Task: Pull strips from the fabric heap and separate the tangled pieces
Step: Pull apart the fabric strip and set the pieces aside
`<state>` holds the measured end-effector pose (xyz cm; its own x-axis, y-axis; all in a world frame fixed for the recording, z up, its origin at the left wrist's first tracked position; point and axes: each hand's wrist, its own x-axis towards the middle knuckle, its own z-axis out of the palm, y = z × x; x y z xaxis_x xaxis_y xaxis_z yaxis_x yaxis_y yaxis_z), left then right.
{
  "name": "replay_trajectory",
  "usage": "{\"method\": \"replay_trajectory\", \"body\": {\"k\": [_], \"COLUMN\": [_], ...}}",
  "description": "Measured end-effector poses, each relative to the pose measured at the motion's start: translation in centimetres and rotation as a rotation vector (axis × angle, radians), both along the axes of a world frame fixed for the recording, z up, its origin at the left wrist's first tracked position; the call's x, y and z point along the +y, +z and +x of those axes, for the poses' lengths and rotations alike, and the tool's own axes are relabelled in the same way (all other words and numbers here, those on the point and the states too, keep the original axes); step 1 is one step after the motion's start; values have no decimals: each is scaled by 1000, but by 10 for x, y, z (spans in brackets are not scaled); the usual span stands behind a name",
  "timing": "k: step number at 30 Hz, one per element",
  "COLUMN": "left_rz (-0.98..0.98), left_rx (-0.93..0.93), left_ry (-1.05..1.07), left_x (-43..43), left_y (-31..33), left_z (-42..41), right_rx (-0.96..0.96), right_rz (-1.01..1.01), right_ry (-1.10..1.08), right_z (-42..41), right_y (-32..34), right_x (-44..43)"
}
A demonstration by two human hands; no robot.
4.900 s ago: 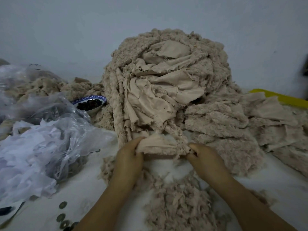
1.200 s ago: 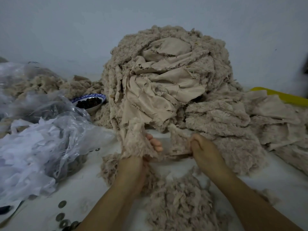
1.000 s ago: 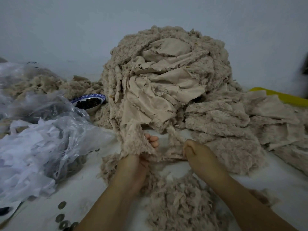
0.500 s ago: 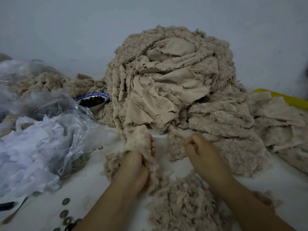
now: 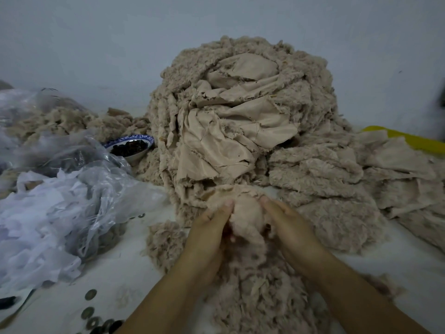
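Note:
A tall heap of beige fluffy fabric strips [image 5: 240, 112] rises in the middle, smooth backing showing on its front. At its foot I hold one fluffy beige piece [image 5: 245, 210] between both hands. My left hand [image 5: 212, 227] grips its left side, thumb on top. My right hand [image 5: 289, 225] grips its right side. Below my wrists lies a loose pile of pulled scraps [image 5: 255, 285].
A clear plastic bag of white scraps [image 5: 53, 208] fills the left. A blue-rimmed bowl of dark bits [image 5: 131, 147] sits behind it. Flat fluffy pieces [image 5: 349, 184] are stacked on the right, with a yellow edge [image 5: 409, 141] beyond. Round coins [image 5: 91, 312] lie at the lower left.
My hands have come together at the heap's foot and now hold one piece between them. Earlier they were apart, the left pulling a strip away leftward.

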<state>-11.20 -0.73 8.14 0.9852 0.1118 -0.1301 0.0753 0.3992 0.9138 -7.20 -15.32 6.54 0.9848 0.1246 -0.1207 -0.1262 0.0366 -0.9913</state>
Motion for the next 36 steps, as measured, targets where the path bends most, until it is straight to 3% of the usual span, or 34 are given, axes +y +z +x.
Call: {"method": "replay_trajectory", "body": {"k": [4, 10, 18, 26, 32, 36], "left_rz": [-170, -233, 272, 236, 366, 364], "left_rx": [14, -31, -8, 69, 179, 208], "left_ry": [-25, -77, -205, -320, -379, -337], "left_x": [6, 4, -3, -4, -6, 1], "left_y": [-1, -3, -8, 1, 6, 4], "left_z": [3, 3, -5, -6, -4, -3], "right_rx": [116, -11, -49, -94, -63, 1], "right_rz": [328, 124, 94, 50, 82, 294], "right_ry": [130, 232, 25, -93, -185, -335], "right_z": [1, -2, -3, 0, 4, 13], "right_y": [1, -3, 0, 1, -1, 14], "right_x": [-4, 3, 4, 1, -1, -25]}}
